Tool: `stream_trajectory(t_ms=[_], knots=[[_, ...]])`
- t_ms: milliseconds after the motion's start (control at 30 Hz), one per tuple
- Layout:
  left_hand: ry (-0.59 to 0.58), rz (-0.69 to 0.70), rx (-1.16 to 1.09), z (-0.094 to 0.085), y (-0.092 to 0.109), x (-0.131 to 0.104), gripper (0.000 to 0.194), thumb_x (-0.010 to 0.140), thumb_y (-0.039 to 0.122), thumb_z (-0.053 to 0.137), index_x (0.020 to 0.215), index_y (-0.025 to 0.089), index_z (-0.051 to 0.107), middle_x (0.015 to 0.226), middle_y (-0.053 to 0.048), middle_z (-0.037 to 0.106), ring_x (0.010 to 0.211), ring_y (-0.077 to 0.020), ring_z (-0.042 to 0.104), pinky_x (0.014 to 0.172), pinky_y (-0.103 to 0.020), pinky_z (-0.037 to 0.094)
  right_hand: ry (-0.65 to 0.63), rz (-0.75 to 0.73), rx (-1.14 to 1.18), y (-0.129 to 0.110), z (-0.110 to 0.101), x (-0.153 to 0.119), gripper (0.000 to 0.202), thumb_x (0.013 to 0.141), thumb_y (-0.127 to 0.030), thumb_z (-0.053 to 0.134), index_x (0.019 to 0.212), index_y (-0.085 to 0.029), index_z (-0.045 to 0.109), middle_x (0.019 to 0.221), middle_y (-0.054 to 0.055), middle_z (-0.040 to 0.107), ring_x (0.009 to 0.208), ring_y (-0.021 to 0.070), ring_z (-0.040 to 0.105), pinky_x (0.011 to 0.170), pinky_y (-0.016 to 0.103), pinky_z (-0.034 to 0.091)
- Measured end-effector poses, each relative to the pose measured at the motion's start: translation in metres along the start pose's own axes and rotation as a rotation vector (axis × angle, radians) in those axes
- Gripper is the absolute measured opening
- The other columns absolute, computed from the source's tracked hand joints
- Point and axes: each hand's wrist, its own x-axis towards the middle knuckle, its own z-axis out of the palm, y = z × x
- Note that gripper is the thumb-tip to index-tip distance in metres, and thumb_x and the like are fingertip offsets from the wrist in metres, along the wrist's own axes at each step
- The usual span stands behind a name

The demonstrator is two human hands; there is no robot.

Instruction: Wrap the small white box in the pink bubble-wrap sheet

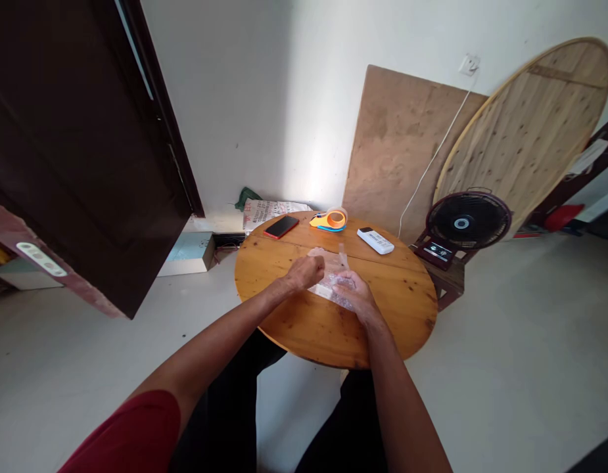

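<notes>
A sheet of clear bubble wrap [325,290] lies on the round wooden table [294,325], with a pale flat piece showing through near its lower edge. My left hand [306,270] is closed in a fist at the wrap's upper left side, gripping it. On the right side, my right hand [357,293] holds the wrap between thumb and curled fingers. A narrow strip of clear tape [342,252] sticks up just beyond my right hand. What lies inside the wrap cannot be made out.
Along the table's far side are a phone [281,226], an orange and blue tape dispenser [329,220] and a white remote control [376,240]. A black fan [464,223] stands close to the right edge. Boards [387,131] lean on the wall; a dark door [87,131] is left.
</notes>
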Motion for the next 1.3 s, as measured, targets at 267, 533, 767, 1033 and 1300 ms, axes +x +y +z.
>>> stream_trajectory(t_ms=[267,533,767,1033,1300], knots=[[-0.17,0.098,-0.45,-0.014,-0.021,-0.005,0.039,0.071,0.043,0.065,0.098,0.015,0.065,0.084,-0.003,0.065,0.072,-0.016,0.057,0.064,-0.026,0.043,0.044,0.063,-0.055,0.008,0.006,0.005,0.027,0.063,-0.042,0.069,0.074,-0.018,0.063,0.066,-0.001,0.062,0.058,0.0118,0.051,0.054,0.024,0.038],[-0.204,-0.04,-0.735,0.007,-0.016,0.005,0.02,0.066,0.028,0.068,0.076,0.011,0.065,0.066,-0.001,0.06,0.056,-0.0109,0.048,0.054,-0.024,0.036,0.104,0.078,0.016,0.004,0.007,0.002,0.03,0.061,-0.045,0.07,0.071,-0.018,0.063,0.064,-0.001,0.062,0.055,0.0116,0.051,0.052,0.024,0.039],[-0.139,-0.026,-0.808,0.018,-0.016,0.003,0.009,0.068,0.02,0.063,0.067,0.011,0.061,0.069,-0.003,0.062,0.059,-0.01,0.05,0.057,-0.022,0.038,0.138,0.05,0.052,0.009,0.007,0.005,0.029,0.056,-0.043,0.073,0.064,-0.019,0.061,0.085,0.005,0.07,0.066,0.0145,0.059,0.059,0.026,0.046],[-0.077,-0.038,-0.839,0.026,-0.015,0.0,0.009,0.067,0.019,0.063,0.064,0.011,0.059,0.072,-0.004,0.063,0.062,-0.0096,0.053,0.059,-0.021,0.041,0.136,0.058,0.03,0.012,0.006,0.004,0.032,0.058,-0.047,0.073,0.066,-0.018,0.062,0.081,0.004,0.07,0.061,0.0135,0.057,0.057,0.026,0.044],[-0.036,-0.038,-0.853,0.032,-0.018,-0.002,0.01,0.069,0.021,0.063,0.065,0.012,0.059,0.069,-0.002,0.062,0.058,-0.0084,0.05,0.056,-0.021,0.039,0.117,0.058,-0.007,0.013,0.005,0.005,0.033,0.059,-0.049,0.072,0.069,-0.018,0.062,0.08,0.005,0.069,0.061,0.014,0.056,0.055,0.026,0.043]])
